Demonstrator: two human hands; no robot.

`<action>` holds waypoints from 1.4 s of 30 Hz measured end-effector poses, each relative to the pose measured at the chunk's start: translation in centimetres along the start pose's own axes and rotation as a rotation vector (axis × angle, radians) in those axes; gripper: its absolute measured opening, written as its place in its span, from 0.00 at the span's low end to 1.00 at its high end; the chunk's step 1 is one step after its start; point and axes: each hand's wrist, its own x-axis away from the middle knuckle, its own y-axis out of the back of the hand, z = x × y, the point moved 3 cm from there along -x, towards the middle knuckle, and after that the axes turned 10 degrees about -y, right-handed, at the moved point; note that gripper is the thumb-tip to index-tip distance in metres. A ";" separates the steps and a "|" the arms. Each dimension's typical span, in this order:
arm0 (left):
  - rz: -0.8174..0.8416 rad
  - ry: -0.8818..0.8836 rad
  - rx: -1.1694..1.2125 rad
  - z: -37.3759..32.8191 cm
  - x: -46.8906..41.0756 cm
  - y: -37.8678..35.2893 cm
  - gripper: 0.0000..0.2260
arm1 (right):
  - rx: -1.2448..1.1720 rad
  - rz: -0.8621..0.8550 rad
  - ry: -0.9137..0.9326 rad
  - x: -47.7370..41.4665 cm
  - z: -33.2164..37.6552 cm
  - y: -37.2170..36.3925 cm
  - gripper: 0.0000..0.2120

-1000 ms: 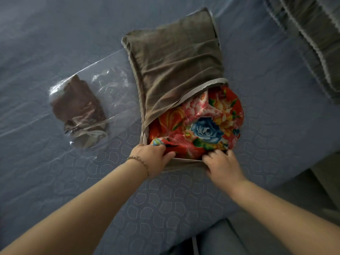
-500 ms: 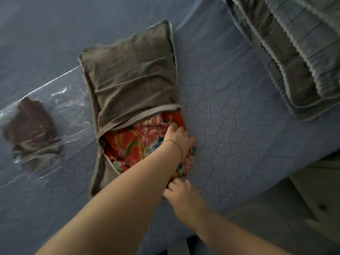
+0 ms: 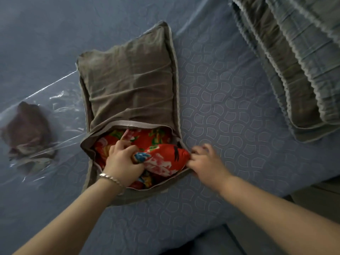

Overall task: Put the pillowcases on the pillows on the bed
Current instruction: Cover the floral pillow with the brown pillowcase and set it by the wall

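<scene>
A red floral pillow lies mostly inside a grey-brown pillowcase on the blue quilted bed. Only its near end shows at the case's open mouth. My left hand, with a bracelet at the wrist, grips the bunched floral fabric inside the opening. My right hand pinches the right edge of the pillowcase opening beside the pillow's corner.
A clear plastic bag with a dark folded cloth inside lies at the left. A stack of folded grey bedding sits at the upper right. The bed's edge runs along the lower right, with dark floor below.
My left hand has drawn back from the pillow's right side to its middle and now grips the fabric. My right hand has moved up to the case's right edge. More pillow is covered.
</scene>
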 end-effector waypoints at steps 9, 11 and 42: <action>0.254 -0.416 -0.392 -6.0 -2.4 -4.2 0.21 | -0.099 -0.112 0.101 1.7 1.6 1.0 0.12; 0.322 -0.476 -0.478 -6.6 -2.8 -2.9 0.13 | -0.108 -0.097 0.103 1.5 1.7 0.9 0.13; 0.276 -0.143 -0.261 1.2 -5.4 -2.5 0.13 | -0.088 0.143 -0.328 -1.5 2.0 2.5 0.20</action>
